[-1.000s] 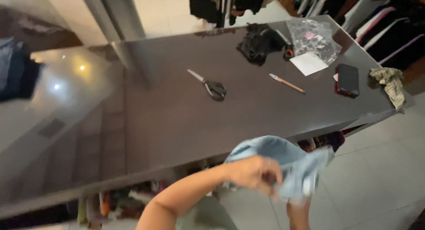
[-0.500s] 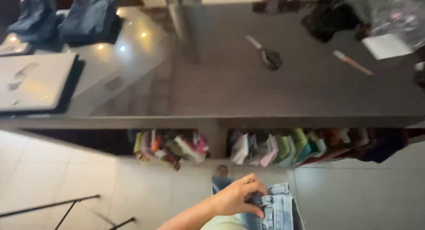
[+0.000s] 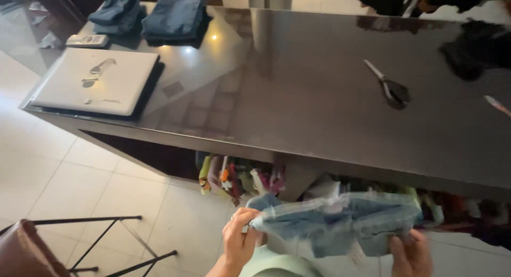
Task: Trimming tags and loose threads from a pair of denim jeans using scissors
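Note:
My left hand [image 3: 239,241] pinches the left end of a clear plastic bag with folded blue denim inside [image 3: 340,221]. My right hand [image 3: 411,254] grips the bag's right lower corner. I hold the bag level below the front edge of a dark glossy table [image 3: 319,117]. A small white tag hangs from the bag's underside.
On the table lie a closed silver laptop [image 3: 97,81], scissors [image 3: 388,87], two stacks of folded jeans [image 3: 175,13], a remote [image 3: 87,40], a dark cloth [image 3: 471,50] and a pen [image 3: 497,105]. Folded colourful clothes [image 3: 239,178] fill the shelf underneath. A metal-legged stool [image 3: 32,247] stands at lower left.
The view has swung left, bringing the laptop and jeans stacks into sight. The bagged denim is now stretched out between both hands instead of bunched in one.

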